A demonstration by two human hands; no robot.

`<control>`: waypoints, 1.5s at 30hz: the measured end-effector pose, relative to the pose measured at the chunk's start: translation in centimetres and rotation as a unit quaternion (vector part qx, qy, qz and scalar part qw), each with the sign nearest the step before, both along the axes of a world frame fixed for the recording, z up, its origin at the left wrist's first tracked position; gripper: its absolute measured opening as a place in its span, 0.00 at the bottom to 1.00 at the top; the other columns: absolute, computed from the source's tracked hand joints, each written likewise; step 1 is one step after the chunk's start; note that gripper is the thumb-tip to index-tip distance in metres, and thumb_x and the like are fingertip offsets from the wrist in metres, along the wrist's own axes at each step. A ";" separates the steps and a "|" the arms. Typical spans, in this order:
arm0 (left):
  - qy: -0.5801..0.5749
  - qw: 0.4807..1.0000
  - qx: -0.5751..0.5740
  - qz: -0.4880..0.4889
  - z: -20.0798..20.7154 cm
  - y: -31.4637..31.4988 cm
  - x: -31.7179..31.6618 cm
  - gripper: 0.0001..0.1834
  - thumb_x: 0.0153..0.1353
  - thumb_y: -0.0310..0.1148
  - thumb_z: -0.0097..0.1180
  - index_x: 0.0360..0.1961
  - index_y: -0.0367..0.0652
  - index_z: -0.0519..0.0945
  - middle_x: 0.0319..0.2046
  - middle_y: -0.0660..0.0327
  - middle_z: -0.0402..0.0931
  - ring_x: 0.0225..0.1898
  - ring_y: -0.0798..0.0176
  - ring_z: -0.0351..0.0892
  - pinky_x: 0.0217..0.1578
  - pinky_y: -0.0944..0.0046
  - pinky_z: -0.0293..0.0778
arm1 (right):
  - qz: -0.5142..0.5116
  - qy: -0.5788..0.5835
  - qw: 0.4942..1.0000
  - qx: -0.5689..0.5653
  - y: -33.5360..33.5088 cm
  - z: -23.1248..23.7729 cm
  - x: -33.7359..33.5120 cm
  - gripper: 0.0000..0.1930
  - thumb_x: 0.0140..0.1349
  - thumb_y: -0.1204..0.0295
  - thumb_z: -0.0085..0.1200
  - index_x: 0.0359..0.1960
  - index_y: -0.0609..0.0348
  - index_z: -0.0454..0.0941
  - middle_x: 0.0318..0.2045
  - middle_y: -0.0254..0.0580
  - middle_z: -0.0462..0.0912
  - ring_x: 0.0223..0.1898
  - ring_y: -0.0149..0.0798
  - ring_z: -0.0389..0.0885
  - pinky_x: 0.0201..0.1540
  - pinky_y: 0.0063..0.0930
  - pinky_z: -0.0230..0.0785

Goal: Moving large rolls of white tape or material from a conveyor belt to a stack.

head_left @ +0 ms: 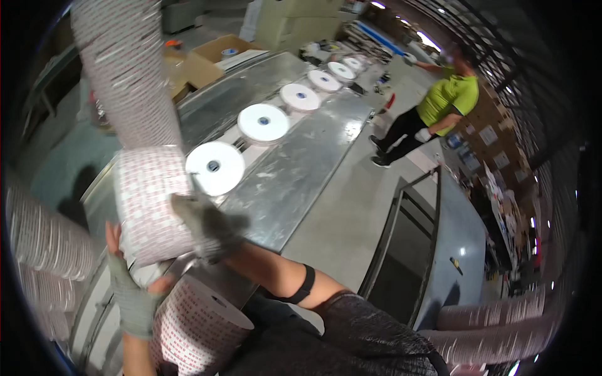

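Between my hands is a thick white roll with red print, possibly several rolls stacked; its layers are too blurred to tell. My left hand, in a grey glove with bare fingertips, cups its lower left side, thumb and fingers apart around it. On the roll's right side presses my right hand, gloved too, fingers curled against it. A tall leaning stack of similar printed rolls rises just beyond. Close to my body stands another wide printed roll, below my hands.
White discs with dark cores stand in a row along the metal table. More roll stacks are at left and lower right. A person in a yellow-green shirt stands across the aisle. An open cardboard box sits behind the table.
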State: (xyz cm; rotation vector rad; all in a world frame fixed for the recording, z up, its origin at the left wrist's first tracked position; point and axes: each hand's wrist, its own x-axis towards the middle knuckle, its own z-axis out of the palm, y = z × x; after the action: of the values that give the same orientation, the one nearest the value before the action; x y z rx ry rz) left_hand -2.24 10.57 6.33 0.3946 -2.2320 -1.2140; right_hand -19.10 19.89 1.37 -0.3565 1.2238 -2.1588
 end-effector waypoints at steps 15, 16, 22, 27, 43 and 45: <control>-0.017 0.913 0.247 0.325 -4.4 -12.1 13.9 0.42 0.50 0.44 0.72 0.61 0.36 0.66 0.45 0.57 0.79 0.44 0.64 0.78 0.47 0.66 0.75 | 0.394 0.590 0.696 0.111 -12.6 -7.9 4.9 0.51 0.46 0.47 0.66 0.67 0.63 0.56 0.58 0.59 0.68 0.61 0.55 0.66 0.62 0.43 0.62; -0.014 0.906 0.276 0.320 -4.7 -11.8 14.0 0.44 0.51 0.45 0.72 0.63 0.38 0.63 0.46 0.58 0.77 0.45 0.65 0.77 0.48 0.67 0.73 | 0.376 0.686 0.591 0.198 -13.1 -8.8 5.3 0.52 0.44 0.48 0.68 0.66 0.63 0.58 0.57 0.61 0.70 0.59 0.54 0.69 0.60 0.40 0.65; 0.004 0.863 0.407 0.301 -4.6 -9.8 14.0 0.38 0.58 0.50 0.63 0.61 0.38 0.64 0.43 0.58 0.76 0.45 0.65 0.73 0.48 0.62 0.71 | 0.439 0.641 0.593 0.212 -13.3 -7.7 6.6 0.42 0.42 0.54 0.72 0.57 0.65 0.70 0.51 0.57 0.73 0.54 0.50 0.73 0.56 0.36 0.68; -0.006 0.876 0.389 0.285 -3.2 -8.2 11.1 0.30 0.63 0.46 0.59 0.58 0.37 0.65 0.34 0.66 0.73 0.32 0.73 0.70 0.36 0.70 0.70 | 0.469 0.414 0.776 0.084 -14.5 -2.3 9.9 0.43 0.49 0.71 0.67 0.66 0.64 0.57 0.52 0.46 0.74 0.53 0.37 0.74 0.56 0.30 0.69; -0.751 0.651 -0.097 -0.054 -10.4 -19.8 21.1 0.54 0.52 0.59 0.62 0.73 0.52 0.47 0.69 0.42 0.50 0.68 0.36 0.53 0.67 0.48 0.56 | 0.540 0.735 0.328 0.247 -18.0 -8.7 11.1 0.52 0.48 0.42 0.63 0.66 0.66 0.59 0.58 0.63 0.70 0.62 0.56 0.67 0.63 0.38 0.61; -0.761 0.610 -0.188 -0.120 -13.9 -21.3 24.9 0.53 0.53 0.60 0.59 0.73 0.52 0.47 0.72 0.46 0.42 0.71 0.36 0.44 0.69 0.49 0.51 | 0.528 0.608 0.577 0.138 -17.3 -9.5 8.3 0.50 0.47 0.41 0.63 0.64 0.66 0.64 0.59 0.65 0.69 0.64 0.58 0.65 0.64 0.36 0.61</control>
State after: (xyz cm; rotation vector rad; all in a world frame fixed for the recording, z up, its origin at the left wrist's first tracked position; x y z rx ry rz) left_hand 22.63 -10.69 -7.57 1.3427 -3.9356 -0.1972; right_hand -10.78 2.58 -8.14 -2.0153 1.2926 -0.4174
